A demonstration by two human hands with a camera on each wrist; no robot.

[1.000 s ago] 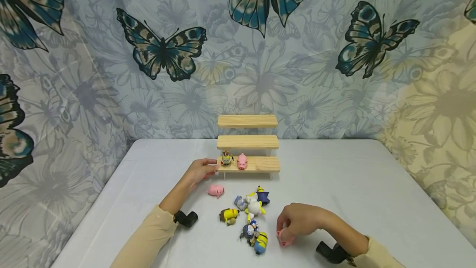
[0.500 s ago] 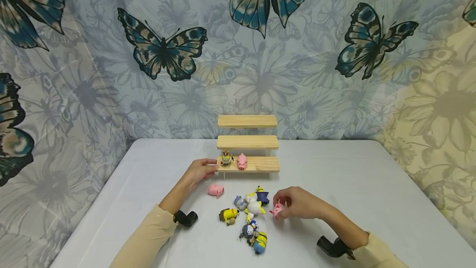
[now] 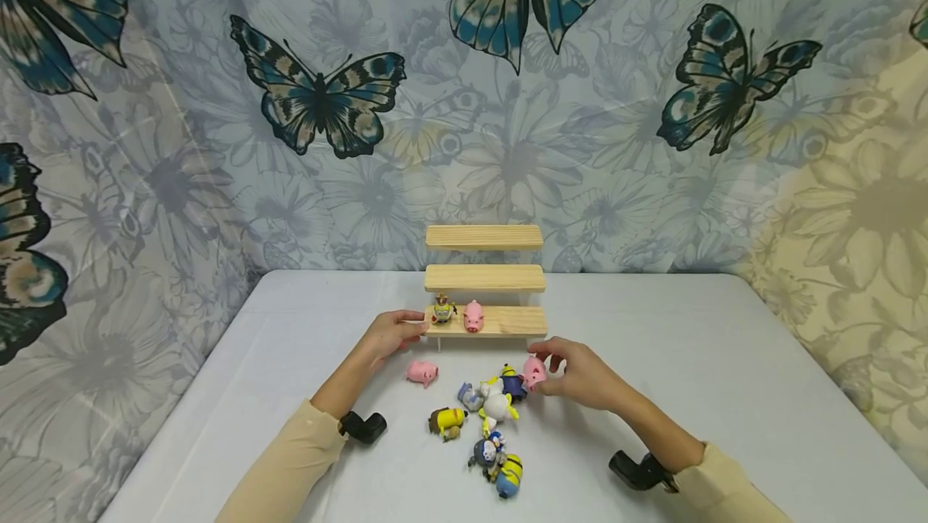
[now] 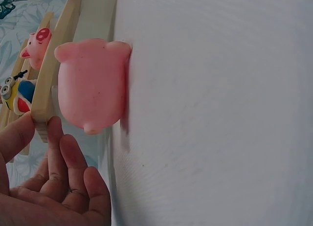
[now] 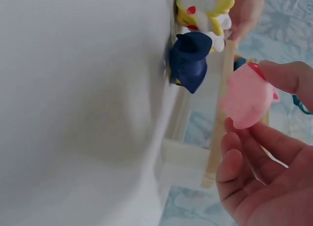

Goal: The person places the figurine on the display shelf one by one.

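My left hand [image 3: 391, 335] pinches the left end of the lowest board of a three-step wooden shelf [image 3: 518, 319] between thumb and fingers. On that board stand a minion figure [image 3: 443, 311] and a pink toy pig [image 3: 474, 316]. A second toy pig [image 4: 93, 86] lies on the table just below the left hand. My right hand [image 3: 583, 374] holds a third pink toy pig [image 5: 249, 99] between thumb and fingertips, raised off the table in front of the shelf's right end. Beside it is a minion figure in dark blue [image 5: 189, 59].
Several small figures lie in a loose cluster in front of the shelf, among them a white and yellow one [image 3: 498, 407], a brown and yellow one [image 3: 447, 423] and a blue and yellow minion [image 3: 509, 476]. A butterfly-print cloth [image 3: 602, 209] hangs behind the white table [image 3: 652, 321].
My right hand has lifted the pink toy pig from the table's near right and carried it forward towards the shelf. The left hand stays at the shelf's end.
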